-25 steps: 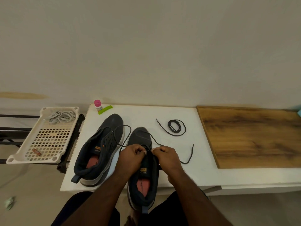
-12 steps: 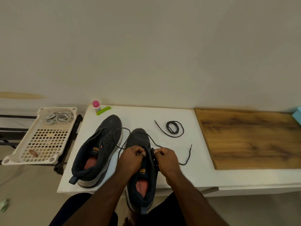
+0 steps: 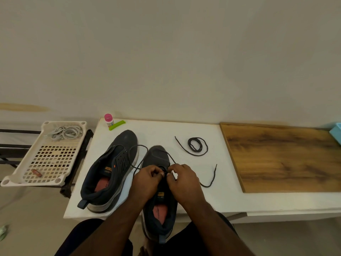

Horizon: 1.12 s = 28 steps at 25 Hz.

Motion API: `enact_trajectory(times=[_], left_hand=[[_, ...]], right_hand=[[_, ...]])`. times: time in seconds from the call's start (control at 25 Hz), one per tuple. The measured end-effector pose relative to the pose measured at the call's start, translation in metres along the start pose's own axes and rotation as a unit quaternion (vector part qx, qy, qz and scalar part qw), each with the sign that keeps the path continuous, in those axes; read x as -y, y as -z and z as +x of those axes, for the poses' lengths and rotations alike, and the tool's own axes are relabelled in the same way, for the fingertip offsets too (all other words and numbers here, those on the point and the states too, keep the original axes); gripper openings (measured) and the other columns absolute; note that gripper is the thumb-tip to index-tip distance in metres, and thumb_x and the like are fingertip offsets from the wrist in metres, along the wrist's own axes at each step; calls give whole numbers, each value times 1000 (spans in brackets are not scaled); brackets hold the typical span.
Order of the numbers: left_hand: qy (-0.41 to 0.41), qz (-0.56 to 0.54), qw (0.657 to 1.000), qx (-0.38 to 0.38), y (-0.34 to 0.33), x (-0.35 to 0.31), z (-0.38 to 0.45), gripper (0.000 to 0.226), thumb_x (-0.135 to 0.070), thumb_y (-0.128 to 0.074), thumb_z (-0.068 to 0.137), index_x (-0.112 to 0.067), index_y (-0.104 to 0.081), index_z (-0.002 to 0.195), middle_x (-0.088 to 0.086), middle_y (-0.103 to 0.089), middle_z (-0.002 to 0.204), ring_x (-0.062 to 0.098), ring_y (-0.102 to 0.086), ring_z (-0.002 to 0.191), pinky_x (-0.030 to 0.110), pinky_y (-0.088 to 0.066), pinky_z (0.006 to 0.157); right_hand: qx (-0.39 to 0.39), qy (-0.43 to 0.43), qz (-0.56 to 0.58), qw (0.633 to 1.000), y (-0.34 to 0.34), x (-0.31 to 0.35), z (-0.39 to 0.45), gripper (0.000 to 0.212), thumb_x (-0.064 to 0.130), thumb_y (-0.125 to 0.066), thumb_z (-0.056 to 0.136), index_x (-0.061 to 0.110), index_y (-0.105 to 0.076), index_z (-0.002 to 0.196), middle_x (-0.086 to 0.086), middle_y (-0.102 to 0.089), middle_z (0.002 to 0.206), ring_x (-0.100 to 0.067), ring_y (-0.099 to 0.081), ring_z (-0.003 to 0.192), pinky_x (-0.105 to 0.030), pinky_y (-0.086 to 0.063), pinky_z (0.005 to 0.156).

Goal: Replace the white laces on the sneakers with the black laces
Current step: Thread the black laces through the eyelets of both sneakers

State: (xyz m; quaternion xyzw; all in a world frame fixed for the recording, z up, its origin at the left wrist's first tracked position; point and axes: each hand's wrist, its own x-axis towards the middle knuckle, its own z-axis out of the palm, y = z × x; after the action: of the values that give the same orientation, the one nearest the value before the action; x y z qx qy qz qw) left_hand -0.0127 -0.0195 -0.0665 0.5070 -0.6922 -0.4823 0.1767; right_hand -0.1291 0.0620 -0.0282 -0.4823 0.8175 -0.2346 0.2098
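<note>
black lace [image 3: 137,164]: threaded at the low eyelets of the near sneaker [image 3: 159,204], slack loops trailing both sides
left hand [image 3: 147,180]: pinches the lace at the tongue
right hand [image 3: 181,179]: pinches it too, hands nearly touching
risk: uneven ends — a hard tug could pull one tip back out (eyelets hidden)
spare lace [image 3: 196,145]: coiled on the table [image 3: 212,196], apart
white laces [image 3: 64,132]: in the tray [image 3: 11,180]

Both hands, left hand [image 3: 147,179] and right hand [image 3: 181,179], pinch a black lace [image 3: 140,156] over the near sneaker [image 3: 158,209] on the white tabletop [image 3: 212,200], other sneaker [image 3: 110,170] just beside.
</note>
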Motion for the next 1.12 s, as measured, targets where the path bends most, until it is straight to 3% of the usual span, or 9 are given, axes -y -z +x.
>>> enact_trajectory(times=[0.16,0.32,0.44,0.6,0.72,0.84,0.96,1.12], left_hand=[[1,14,1000,-4,-1,1,-2,11,-24,-64,91,-29,-66,82,-9,-68,80,5,-62,78,20,-44,68],[-5,19,1000,-6,-1,1,-3,12,-26,-65,90,-30,-67,79,-10,-68,77,3,-62,75,20,-44,67],[-20,34,999,0,-3,-1,-3,14,-28,-63,91,-31,-66,78,-12,-67,77,4,-61,75,25,-49,72],[-24,49,998,-10,-6,-3,-3,16,-30,-62,91,-33,-65,76,-13,-66,75,4,-61,74,28,-51,74],[-25,54,998,-11,-7,-5,-3,14,-30,-62,92,-30,-67,79,-12,-66,76,4,-61,74,28,-52,75],[-18,58,998,-7,-7,-4,-3,12,-31,-62,92,-28,-69,83,-9,-67,77,5,-62,75,28,-52,75],[-20,67,998,-2,-6,-4,-3,14,-32,-61,92,-27,-69,82,-8,-66,75,6,-61,72,26,-51,71],[-13,64,998,2,-5,-3,-3,14,-31,-61,90,-27,-68,79,-7,-66,73,6,-62,70,26,-51,67]], right_hand=[[14,-58,-10,998,0,-9,6,29,37,-48,99,19,-67,114,3,-61,114,-11,-54,98,-22,-37,80],[30,-58,9,998,-6,-13,10,31,24,-45,100,8,-68,87,-6,-66,92,-15,-56,86,-29,-43,73],[31,-89,61,994,-7,-13,15,30,15,-46,98,-2,-68,89,-14,-69,88,-25,-62,80,-36,-50,71],[29,-119,118,985,-8,-15,14,29,13,-44,97,-4,-67,92,-17,-68,89,-23,-57,72,-47,-54,73],[18,-119,121,985,-9,-17,14,28,13,-45,98,-1,-69,94,-14,-69,91,-29,-64,85,-45,-53,79],[9,-122,124,985,-10,-15,12,25,15,-47,100,7,-70,97,-6,-69,94,-20,-64,87,-37,-54,81],[9,-99,109,989,-7,-13,10,20,21,-52,99,14,-71,96,-1,-69,93,-10,-62,84,-23,-49,73],[28,-47,-24,998,-3,-9,16,16,25,-56,94,19,-71,91,3,-67,91,-11,-62,80,-24,-49,69]])
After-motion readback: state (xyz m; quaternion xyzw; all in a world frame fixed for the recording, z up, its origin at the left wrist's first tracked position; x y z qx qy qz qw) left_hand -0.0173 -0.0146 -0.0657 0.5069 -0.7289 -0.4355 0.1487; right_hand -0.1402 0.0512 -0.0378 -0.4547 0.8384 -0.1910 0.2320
